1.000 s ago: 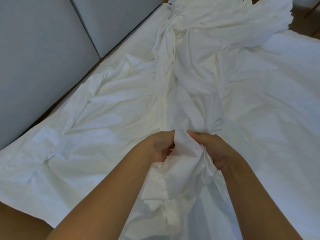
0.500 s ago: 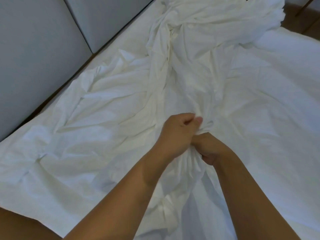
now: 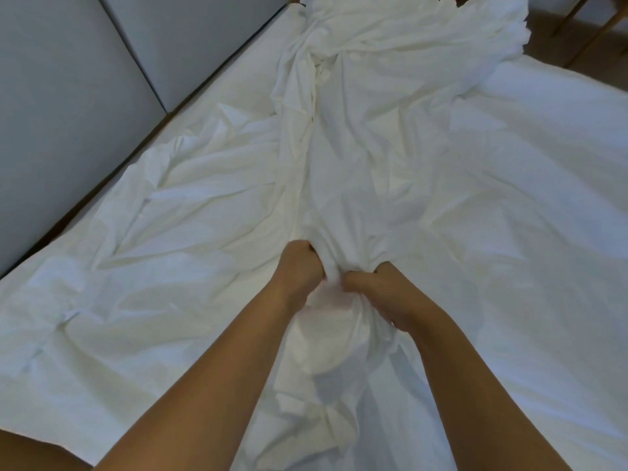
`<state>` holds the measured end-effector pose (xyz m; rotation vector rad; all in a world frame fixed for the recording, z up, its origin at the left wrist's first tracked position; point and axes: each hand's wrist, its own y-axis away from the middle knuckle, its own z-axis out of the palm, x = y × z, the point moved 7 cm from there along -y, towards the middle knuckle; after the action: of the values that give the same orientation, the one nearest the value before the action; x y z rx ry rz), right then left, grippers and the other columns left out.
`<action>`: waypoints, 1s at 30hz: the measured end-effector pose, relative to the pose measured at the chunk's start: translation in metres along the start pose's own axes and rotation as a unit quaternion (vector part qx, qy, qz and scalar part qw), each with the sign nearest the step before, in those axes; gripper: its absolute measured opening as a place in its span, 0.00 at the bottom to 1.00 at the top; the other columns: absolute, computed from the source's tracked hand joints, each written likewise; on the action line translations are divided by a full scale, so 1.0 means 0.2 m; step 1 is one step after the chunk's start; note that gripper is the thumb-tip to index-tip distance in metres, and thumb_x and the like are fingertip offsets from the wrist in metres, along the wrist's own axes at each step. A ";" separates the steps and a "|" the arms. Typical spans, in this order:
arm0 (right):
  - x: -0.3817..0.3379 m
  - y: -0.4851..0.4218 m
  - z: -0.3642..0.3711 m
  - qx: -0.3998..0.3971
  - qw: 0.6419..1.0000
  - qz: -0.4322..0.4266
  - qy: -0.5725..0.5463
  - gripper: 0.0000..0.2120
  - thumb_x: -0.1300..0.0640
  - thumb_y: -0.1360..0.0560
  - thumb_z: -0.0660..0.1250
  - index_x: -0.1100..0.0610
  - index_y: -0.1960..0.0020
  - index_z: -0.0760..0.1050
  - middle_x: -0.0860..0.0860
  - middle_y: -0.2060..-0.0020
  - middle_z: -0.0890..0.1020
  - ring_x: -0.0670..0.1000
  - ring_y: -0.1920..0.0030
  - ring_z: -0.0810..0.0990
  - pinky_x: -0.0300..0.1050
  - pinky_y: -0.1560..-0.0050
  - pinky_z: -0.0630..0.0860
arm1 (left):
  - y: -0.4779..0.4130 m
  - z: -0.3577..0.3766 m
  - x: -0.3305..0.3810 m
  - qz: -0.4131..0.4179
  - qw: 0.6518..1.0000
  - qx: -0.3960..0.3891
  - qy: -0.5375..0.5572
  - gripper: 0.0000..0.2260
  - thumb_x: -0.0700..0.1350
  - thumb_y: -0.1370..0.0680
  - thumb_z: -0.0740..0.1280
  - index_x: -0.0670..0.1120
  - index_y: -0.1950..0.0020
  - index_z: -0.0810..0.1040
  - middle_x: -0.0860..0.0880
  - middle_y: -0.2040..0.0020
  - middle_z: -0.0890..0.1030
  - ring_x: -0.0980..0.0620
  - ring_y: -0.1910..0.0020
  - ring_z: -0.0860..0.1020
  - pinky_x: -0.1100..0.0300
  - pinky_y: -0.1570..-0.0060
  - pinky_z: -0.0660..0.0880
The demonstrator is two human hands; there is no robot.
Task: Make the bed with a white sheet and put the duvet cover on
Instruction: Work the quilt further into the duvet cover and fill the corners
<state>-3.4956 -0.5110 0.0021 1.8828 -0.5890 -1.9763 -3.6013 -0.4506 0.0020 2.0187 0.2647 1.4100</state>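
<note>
A rumpled white duvet cover (image 3: 360, 137) runs as a long bunched ridge down the middle of the bed, from the far end to my hands. My left hand (image 3: 299, 270) and my right hand (image 3: 384, 294) sit side by side, both closed on a gathered fold of this cloth. The cloth hangs in a loose bundle between my forearms. A white sheet (image 3: 543, 215) lies spread over the mattress, creased on the left and smoother on the right.
A grey padded headboard (image 3: 68, 96) in panels stands along the left side of the bed. Brown floor and wooden furniture legs (image 3: 591, 32) show at the top right. A strip of bed frame edge (image 3: 20, 447) shows at the bottom left.
My left hand reached forward over the right and gripped the cloth further up. The right hand shifted its grip beside it. More cloth is gathered toward me.
</note>
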 end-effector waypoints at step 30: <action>-0.08 -0.03 0.12 -0.108 0.990 -0.023 -0.086 0.11 0.52 0.27 0.66 0.43 0.65 0.83 0.45 0.66 0.84 0.47 0.60 0.83 0.35 0.64 0.78 | 0.33 0.01 0.26 0.275 0.960 0.023 0.050 0.16 0.50 0.26 0.62 0.41 0.68 0.71 0.47 0.71 0.71 0.56 0.69 0.69 0.62 0.67 0.67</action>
<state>-3.5193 -0.4962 0.0136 1.6235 -0.3613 -2.1518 -3.5924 -0.4749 0.0808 2.1583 -0.2503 1.8531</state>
